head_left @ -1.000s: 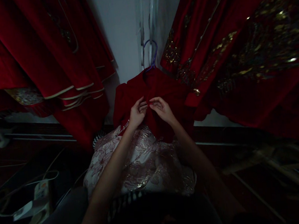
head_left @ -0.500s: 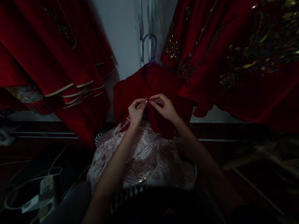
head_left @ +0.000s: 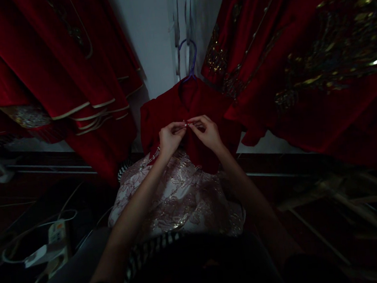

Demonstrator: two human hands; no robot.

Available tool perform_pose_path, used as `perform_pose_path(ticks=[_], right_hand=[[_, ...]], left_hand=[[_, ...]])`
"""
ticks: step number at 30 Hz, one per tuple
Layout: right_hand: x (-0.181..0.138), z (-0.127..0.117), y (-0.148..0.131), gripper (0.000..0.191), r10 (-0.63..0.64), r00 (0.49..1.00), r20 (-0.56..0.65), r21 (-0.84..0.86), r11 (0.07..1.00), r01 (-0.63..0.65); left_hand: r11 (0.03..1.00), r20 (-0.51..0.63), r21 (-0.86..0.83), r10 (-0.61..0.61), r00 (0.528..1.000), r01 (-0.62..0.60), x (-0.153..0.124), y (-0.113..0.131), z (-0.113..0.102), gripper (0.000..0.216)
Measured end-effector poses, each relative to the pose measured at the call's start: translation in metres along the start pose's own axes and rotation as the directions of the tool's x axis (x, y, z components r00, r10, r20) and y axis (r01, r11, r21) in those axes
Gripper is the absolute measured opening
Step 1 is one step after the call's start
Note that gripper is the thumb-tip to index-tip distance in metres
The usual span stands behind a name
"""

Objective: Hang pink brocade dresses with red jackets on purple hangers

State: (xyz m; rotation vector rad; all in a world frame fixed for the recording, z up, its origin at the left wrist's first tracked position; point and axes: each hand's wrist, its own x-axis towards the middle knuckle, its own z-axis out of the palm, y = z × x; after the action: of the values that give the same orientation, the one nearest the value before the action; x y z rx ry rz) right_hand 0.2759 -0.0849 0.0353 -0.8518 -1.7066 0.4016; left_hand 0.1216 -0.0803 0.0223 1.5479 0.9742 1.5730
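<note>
A short red jacket hangs on a purple hanger in front of me. My left hand pinches the jacket's front edge at mid-chest. From the other side my right hand pinches it too, the two sets of fingertips almost meeting. Between them shows a small shiny spot, possibly a button or bead, too small to make out. Below the hands, a pale pink brocade cloth with a floral, glinting pattern spreads over my lap.
Red garments with pale piping hang at left. A red garment with gold sequins hangs at right. A white power strip with cables lies at lower left. A blurred wooden frame stands at lower right.
The view has shifted slightly. Both hands stay pinched at the same spot on the jacket's front, with only small finger movements.
</note>
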Motion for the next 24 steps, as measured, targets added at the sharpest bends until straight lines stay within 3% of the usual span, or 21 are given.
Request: perform_pose_path(ticks=[5,16,24], right_hand=[[0.0,0.001,0.003,0.017,0.013,1.0,-0.004,0.022,1.0,-0.013],[-0.002,0.006,0.013,0.022,0.102,0.992,-0.077,0.116,0.989,-0.092],[-0.004,0.009,0.017,0.026,0.13,0.983,-0.126,0.148,0.983,-0.111]], left_hand=[[1.0,-0.055,-0.009,0.021,0.998,-0.022,-0.006,0.006,0.007,0.022],[0.923,-0.086,0.331,0.236,0.968,-0.195,-0.014,0.004,0.005,0.018],[0.97,-0.102,0.196,0.165,0.981,-0.143,-0.008,-0.002,0.009,0.022]])
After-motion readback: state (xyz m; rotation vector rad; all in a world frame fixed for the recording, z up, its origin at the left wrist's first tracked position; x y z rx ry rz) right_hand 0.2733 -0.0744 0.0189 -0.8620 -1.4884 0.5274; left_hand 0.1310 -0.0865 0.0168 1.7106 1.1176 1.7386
